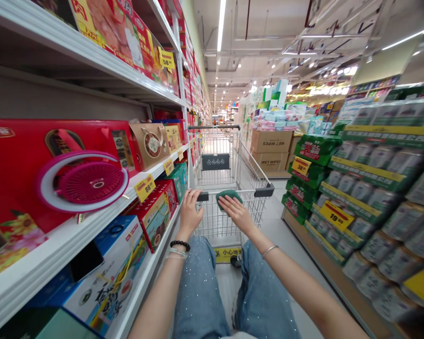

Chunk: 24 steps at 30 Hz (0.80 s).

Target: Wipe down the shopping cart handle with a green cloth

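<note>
A metal wire shopping cart stands right in front of me, its handle bar running across with dark grey ends. At the bar's left end, my left hand rests with its fingers curled over the grip. My right hand holds a folded green cloth against the middle of the bar, fingers laid over it. The underside of the cloth is hidden. A dark sign panel hangs farther forward in the cart.
Close on the left, a white shelf carries red gift boxes, a pink fan and a phone-like black slab. Stacked canned drinks line the right. Wet-wipes cartons stand ahead beside the aisle.
</note>
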Motion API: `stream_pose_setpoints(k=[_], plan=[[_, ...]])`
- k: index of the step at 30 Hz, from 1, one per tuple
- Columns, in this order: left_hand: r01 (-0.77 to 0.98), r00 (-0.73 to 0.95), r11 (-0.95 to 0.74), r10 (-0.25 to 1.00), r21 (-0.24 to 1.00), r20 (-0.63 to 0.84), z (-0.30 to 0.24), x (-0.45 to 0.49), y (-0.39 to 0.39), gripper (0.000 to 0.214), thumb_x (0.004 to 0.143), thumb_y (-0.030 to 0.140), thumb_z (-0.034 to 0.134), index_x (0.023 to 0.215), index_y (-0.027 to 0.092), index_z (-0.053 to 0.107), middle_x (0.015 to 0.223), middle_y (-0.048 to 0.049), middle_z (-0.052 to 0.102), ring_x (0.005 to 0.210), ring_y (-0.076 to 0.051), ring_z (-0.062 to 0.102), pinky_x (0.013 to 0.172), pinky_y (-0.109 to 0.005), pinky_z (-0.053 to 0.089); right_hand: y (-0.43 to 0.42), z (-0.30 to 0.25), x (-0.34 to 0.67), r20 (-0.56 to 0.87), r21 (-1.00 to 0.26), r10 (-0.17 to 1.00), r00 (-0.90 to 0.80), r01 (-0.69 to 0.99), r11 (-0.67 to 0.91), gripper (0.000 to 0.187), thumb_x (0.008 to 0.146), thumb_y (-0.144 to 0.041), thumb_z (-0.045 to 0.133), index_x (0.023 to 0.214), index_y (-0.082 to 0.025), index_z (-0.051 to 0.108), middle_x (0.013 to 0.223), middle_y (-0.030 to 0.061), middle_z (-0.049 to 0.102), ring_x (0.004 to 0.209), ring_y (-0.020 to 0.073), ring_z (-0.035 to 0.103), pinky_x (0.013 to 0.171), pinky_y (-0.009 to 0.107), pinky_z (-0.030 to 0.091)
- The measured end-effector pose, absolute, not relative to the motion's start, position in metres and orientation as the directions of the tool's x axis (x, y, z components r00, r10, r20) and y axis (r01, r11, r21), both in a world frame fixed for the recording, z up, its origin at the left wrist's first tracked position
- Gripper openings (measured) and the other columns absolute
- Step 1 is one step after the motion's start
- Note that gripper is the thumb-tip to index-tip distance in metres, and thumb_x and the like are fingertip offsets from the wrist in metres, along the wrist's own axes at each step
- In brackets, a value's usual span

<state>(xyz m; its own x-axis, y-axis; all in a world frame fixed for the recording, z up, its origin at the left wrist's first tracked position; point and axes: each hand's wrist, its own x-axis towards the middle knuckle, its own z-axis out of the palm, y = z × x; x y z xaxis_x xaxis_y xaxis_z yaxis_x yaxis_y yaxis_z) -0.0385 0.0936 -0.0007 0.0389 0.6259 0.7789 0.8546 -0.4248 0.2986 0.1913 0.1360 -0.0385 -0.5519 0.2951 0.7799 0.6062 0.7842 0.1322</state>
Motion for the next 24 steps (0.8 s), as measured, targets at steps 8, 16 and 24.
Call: stream_pose_setpoints(k=[8, 16, 24], plan=[[0.854, -0.004, -0.409, 0.613, 0.322, 0.790, -0.003, -0.033, 0.102, 0.063, 0.069, 0.007, 0.052, 0.130, 0.021, 0.051, 0.135, -0.0086, 0.055, 0.147, -0.029, 0.028, 0.123, -0.051, 0.026, 0.122, -0.061, 0.245, 0.935, -0.183, 0.349, -0.063, 0.757, 0.628, 0.082, 0.075, 0.006, 0.030, 0.152, -0.020, 0.035, 0.152, 0.0094, 0.047, 0.147, 0.0199, 0.033, 0.118, 0.050, 0.036], [0.855, 0.002, -0.406, 0.626, 0.323, 0.780, -0.004, -0.034, 0.099, 0.072, 0.069, 0.008, 0.053, 0.140, 0.021, 0.044, 0.147, -0.0073, 0.048, 0.150, -0.030, 0.021, 0.124, -0.052, 0.024, 0.149, -0.008, 0.254, 0.910, -0.380, 0.341, 0.234, 0.799, 0.467, 0.071, 0.077, 0.001, 0.031, 0.146, -0.015, 0.043, 0.149, 0.0134, 0.049, 0.149, 0.0231, 0.027, 0.121, 0.060, 0.021], [0.838, -0.018, -0.417, 0.624, 0.352, 0.782, -0.005, -0.027, 0.099, 0.075, 0.069, 0.012, 0.057, 0.142, 0.020, 0.040, 0.147, -0.0100, 0.047, 0.149, -0.031, 0.024, 0.123, -0.053, 0.025, 0.130, -0.017, 0.120, 0.884, -0.282, 0.463, -0.059, 0.723, 0.631, 0.068, 0.082, 0.002, 0.031, 0.146, -0.016, 0.045, 0.149, 0.0122, 0.050, 0.147, 0.0212, 0.032, 0.122, 0.055, 0.023]])
